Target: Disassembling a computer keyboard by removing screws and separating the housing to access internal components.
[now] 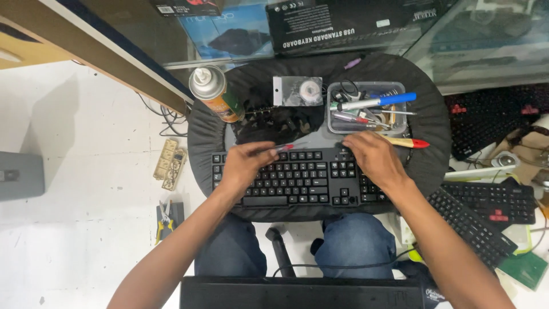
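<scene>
A black keyboard (297,177) with pale key legends lies flat on a round dark stool top (429,166). The left hand (245,166) pinches a red-tipped tool (284,147) above the upper key rows. The right hand (374,157) rests half-open on the keyboard's upper right corner, holding nothing. Behind stand a spray can (214,91) and a tool tray (367,106).

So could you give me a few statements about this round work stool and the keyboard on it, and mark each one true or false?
1. A black computer keyboard lies on the round black padded stool. True.
2. The left hand holds a blue hammer. False: it holds a thin red-tipped clear tool.
3. The right hand rests on the keyboard's right end. True.
4. The silver and orange spray can stands on the white floor. False: it sits at the stool's upper left edge.
5. The clear plastic tray holds tools, a blue-handled one among them. True.
</scene>
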